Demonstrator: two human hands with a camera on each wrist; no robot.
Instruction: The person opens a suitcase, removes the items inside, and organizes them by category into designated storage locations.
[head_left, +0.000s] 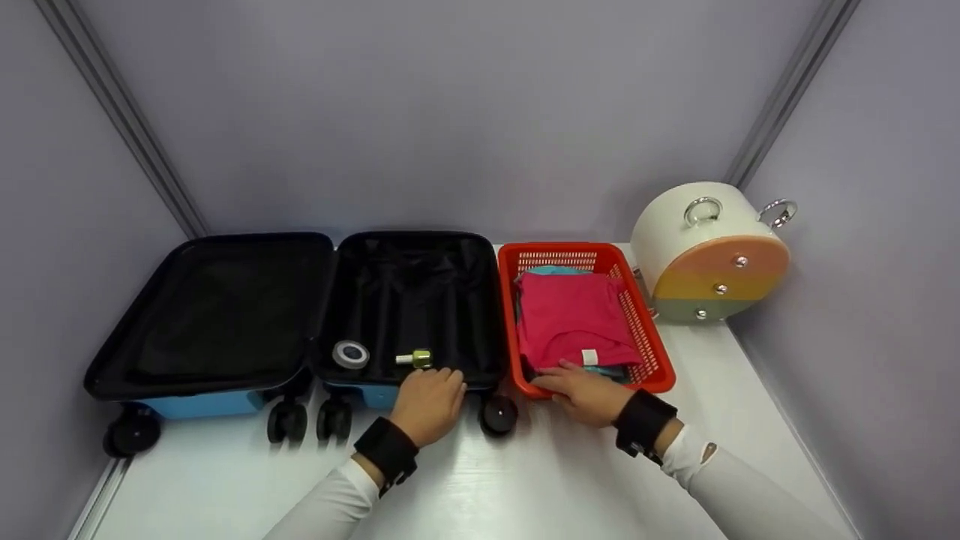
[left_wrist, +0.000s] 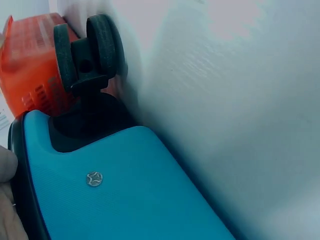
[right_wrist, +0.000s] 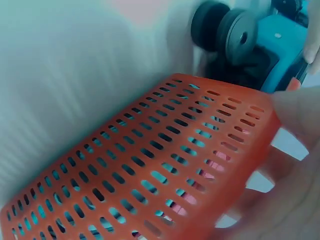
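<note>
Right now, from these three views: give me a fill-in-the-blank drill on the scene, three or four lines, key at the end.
1. The right hand rests on the near rim of the ____ basket.
2. The folded garment on top in the basket is ____.
3. The left hand rests on the near edge of the open ____, close to a small green-capped bottle.
4. The roll of tape lies ____ the suitcase.

Missing words: orange; pink; suitcase; inside

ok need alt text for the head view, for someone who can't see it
Two hands work at a white table: the left hand rests on the near rim of an open blue suitcase, the right hand on the near edge of a red basket of folded clothes. A tape roll and small bottle lie in the suitcase.
</note>
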